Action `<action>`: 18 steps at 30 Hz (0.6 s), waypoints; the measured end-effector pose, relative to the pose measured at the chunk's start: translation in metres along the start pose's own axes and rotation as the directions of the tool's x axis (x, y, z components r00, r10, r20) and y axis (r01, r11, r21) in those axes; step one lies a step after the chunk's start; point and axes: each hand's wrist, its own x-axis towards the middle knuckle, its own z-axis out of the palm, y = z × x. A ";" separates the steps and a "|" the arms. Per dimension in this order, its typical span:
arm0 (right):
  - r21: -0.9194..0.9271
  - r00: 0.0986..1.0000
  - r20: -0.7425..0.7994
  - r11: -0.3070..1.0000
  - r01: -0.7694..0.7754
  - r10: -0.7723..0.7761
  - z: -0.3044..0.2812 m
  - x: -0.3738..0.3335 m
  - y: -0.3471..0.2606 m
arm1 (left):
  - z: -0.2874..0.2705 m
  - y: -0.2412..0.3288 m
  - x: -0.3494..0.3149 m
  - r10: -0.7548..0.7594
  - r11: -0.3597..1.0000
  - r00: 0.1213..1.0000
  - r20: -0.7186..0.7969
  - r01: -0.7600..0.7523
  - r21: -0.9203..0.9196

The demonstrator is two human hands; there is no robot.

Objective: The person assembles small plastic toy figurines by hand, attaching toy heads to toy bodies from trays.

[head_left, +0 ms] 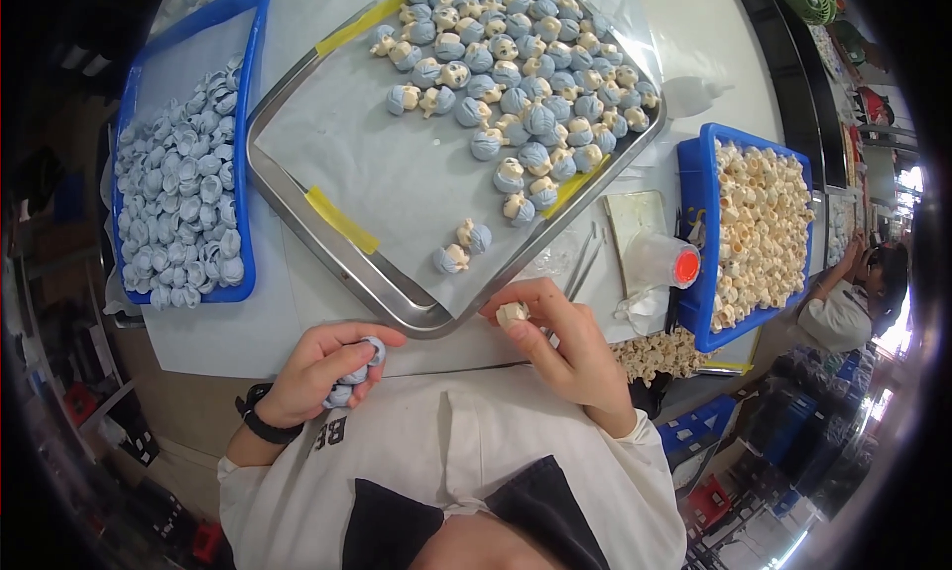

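Note:
My left hand [332, 367] is closed round several blue-grey doll hair caps [355, 372], just in front of the tray's near corner. Between the fingertips of my right hand [555, 342] I pinch a small cream doll head [513, 314]. The metal tray [342, 273], lined with white paper, lies beyond both hands. On it, many small heads with blue-grey hair [540, 120] crowd the far and right part. A few of them [452, 259] lie apart near the tray's close corner.
A blue bin of hair caps [248, 173] stands at left, and a blue bin of cream heads [696, 223] at right. Tweezers [585, 260], a cup with a red-orange spot [659, 263] and loose cream pieces [659, 356] lie near my right hand. Another person [843, 307] sits far right.

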 end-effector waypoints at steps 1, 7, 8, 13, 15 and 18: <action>0.019 1.000 0.005 1.000 0.015 -0.015 0.001 -0.001 0.001 | -0.003 -0.002 -0.003 -0.011 0.999 1.000 -0.029 0.012 0.036; 0.184 1.000 0.007 0.982 -0.028 0.027 0.000 -0.004 0.003 | 0.001 -0.002 0.003 0.049 0.998 0.991 -0.124 -0.046 0.031; 0.185 1.000 0.005 0.982 -0.026 0.025 -0.001 -0.004 0.004 | 0.001 -0.003 0.005 0.065 0.998 0.990 -0.123 -0.064 0.012; 0.169 0.999 -0.023 0.984 0.046 -0.043 -0.001 -0.005 0.008 | 0.003 -0.005 0.005 0.124 0.991 0.985 -0.118 -0.129 -0.036; 0.161 0.997 -0.036 0.984 0.074 -0.069 -0.001 -0.002 0.008 | 0.005 -0.002 0.007 0.165 0.984 0.977 -0.136 -0.173 -0.050; 0.169 0.993 -0.085 0.981 0.098 -0.084 0.002 0.003 0.009 | 0.010 0.003 0.011 0.219 0.970 0.967 -0.126 -0.230 -0.081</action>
